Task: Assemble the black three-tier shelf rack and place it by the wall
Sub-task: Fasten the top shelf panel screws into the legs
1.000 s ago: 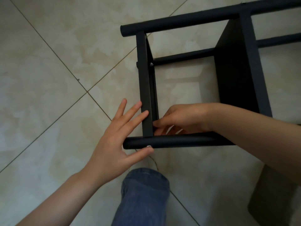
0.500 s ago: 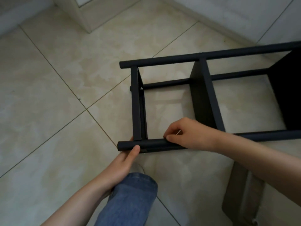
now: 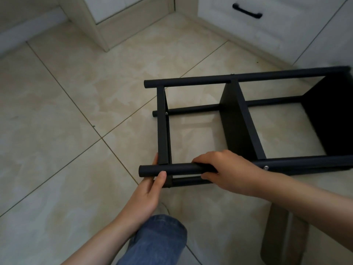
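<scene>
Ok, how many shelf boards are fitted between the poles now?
3 in the rack: End board by the left hand; middle board beyond the right hand; far board at the picture's right edge, partly cut off.

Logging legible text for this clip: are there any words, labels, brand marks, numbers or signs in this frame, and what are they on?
No readable text anywhere in this frame.
shelf rack: bare black tubes and panels, with no label, brand or number showing.
drawer front: plain white, with only a black handle.
floor tiles: unmarked.
</scene>
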